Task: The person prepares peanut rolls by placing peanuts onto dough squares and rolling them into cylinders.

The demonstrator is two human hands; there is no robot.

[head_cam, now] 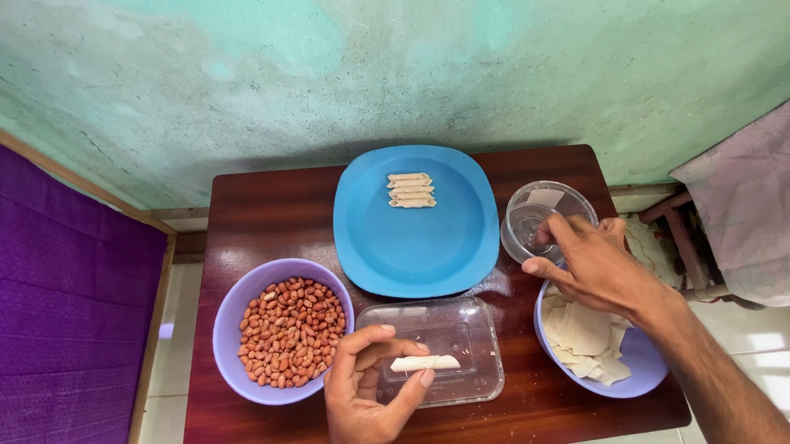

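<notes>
Head view, looking down on a small brown table, with the blue plate serving as landmark. Left hand, below the plate and over the clear rectangular tray, pinching a pale rolled wrapper between thumb and fingertips, closed lightly on it. Right hand, to the plate's right, dipping curled fingers into the clear round bowl, holding nothing that can be made out. Four finished rolls lying stacked at the plate's far side. Left of the plate, sitting close, a lilac bowl of peanuts; right and below, a second lilac bowl of flat wrappers.

Possibly unrolling, that wrapper, under so loose a pinch; possibly tipping, the light clear bowl, under a pressing wrist. Wrapper bowl overhanging the table's right edge slightly. Little bare wood remaining anywhere between the dishes.
</notes>
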